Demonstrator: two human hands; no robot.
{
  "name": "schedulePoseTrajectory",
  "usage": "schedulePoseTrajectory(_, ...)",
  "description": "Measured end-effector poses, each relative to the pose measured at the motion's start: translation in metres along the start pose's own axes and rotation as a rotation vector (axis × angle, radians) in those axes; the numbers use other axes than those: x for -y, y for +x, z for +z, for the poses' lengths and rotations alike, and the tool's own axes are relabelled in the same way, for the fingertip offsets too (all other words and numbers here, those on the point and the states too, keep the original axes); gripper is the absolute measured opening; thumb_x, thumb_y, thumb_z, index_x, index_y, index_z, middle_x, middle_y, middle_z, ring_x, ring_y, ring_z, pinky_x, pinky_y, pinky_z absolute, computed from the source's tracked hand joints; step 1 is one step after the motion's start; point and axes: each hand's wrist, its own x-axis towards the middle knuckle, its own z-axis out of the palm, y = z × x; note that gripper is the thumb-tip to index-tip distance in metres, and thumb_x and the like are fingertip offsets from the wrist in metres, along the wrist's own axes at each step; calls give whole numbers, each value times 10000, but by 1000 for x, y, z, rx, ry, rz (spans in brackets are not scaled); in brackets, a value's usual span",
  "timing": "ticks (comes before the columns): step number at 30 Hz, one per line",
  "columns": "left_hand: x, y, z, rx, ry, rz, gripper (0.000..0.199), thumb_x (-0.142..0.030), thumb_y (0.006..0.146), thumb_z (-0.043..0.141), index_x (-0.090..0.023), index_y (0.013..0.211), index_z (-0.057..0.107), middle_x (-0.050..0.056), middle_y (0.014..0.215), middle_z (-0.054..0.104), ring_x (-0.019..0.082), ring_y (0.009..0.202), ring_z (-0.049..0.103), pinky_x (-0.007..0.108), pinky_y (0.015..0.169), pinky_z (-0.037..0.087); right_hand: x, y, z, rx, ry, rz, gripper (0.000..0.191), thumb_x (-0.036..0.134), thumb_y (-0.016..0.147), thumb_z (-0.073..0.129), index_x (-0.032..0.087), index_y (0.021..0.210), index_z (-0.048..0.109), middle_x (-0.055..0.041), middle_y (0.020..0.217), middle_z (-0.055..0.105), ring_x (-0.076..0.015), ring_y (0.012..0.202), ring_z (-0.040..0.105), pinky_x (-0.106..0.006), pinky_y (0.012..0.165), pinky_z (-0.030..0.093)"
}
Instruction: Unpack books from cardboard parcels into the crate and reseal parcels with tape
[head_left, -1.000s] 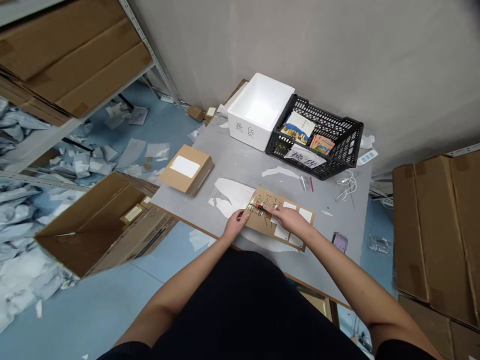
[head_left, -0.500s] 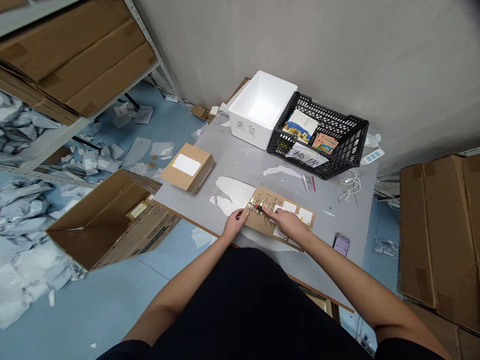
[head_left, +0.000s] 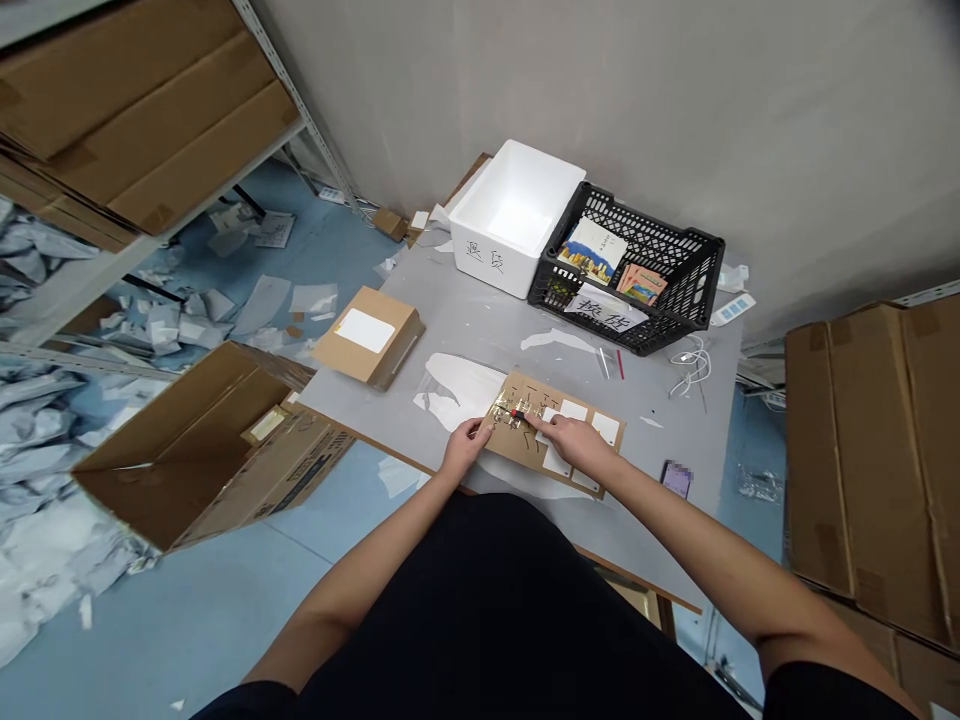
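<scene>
Person's own body, seen from the head-worn camera: the person is wearing a plain, loose black short-sleeved fabric top [head_left: 480,610]. Its black left sleeve [head_left: 244,697] and black right sleeve [head_left: 825,695] are ending around the upper arms, leaving the long, slender left forearm [head_left: 375,550] and right forearm [head_left: 697,535] uncovered, down to the bare left hand [head_left: 465,447] and bare right hand [head_left: 570,445].

Grey work surface [head_left: 480,330] is pretty packed: white foam box [head_left: 510,225] and black plastic crate [head_left: 675,262] side by side at the back, small cardboard box [head_left: 367,340] on the left, tan cardboard sheet [head_left: 510,442] up front, plus a white cable [head_left: 694,368] off to the right.
</scene>
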Motion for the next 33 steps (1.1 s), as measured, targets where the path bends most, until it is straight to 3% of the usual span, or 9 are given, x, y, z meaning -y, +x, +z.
schedulePoseTrajectory(6,-2,-2,0,-8,9,7,420,-514,809,614,-173,1041,694,92,1070,723,241,979,670,356,882,516,-10,-13,5,-9,-16,5,753,52,897,397,389,1541,203,-72,999,633,-183,802,624,-250,676,390)
schedulePoseTrajectory(14,1,-1,0,-10,11,10,411,-517,795,616,-178,1011,700,89,1039,730,246,952,673,355,859,519,-34,-49,18,-12,-16,17,749,39,893,377,405,1529,232,-68,975,622,-195,821,625,-252,656,385)
schedulePoseTrajectory(26,4,1,3,-8,13,-23,453,-553,776,625,-183,1025,700,84,1036,736,243,968,673,335,858,519,-67,-111,46,-46,45,85,759,19,862,424,408,1504,312,-66,1129,645,-203,927,633,-253,697,401)
schedulePoseTrajectory(33,4,1,8,-11,29,-16,484,-558,790,606,-169,1066,688,95,1065,727,244,994,665,340,877,511,-86,-137,63,-25,12,113,732,29,878,388,420,1493,330,-53,975,640,-185,797,623,-254,651,390)
